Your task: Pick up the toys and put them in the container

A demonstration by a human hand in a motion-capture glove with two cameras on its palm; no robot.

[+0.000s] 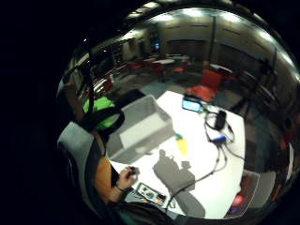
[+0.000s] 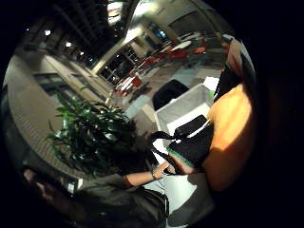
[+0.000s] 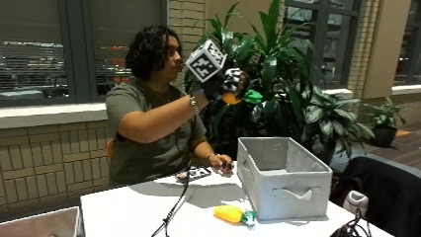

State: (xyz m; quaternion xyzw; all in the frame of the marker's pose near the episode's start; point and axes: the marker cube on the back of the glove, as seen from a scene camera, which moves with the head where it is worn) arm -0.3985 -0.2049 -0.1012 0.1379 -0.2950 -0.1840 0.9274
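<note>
In the outside view my gloved right hand (image 3: pixel 219 83) is raised to head height, well above the table and to the left of the container. Its fingers grip an orange toy with a green top (image 3: pixel 238 97). That toy fills much of the thumb side palm view as an orange mass (image 2: pixel 229 137). The grey fabric container (image 3: pixel 284 174) (image 1: pixel 140 125) stands open on the white table (image 3: pixel 131 210). A yellow toy with a green end (image 3: pixel 231 214) (image 1: pixel 182 144) lies on the table against the container's front corner.
The person's bare left hand (image 3: pixel 221 161) rests on the table beside a small flat device (image 3: pixel 194 174). A cable (image 3: pixel 172 210) runs across the table. Another grey bin (image 3: pixel 39 224) sits at the near left corner. Plants stand behind; a dark jacket (image 3: pixel 385 185) hangs at right.
</note>
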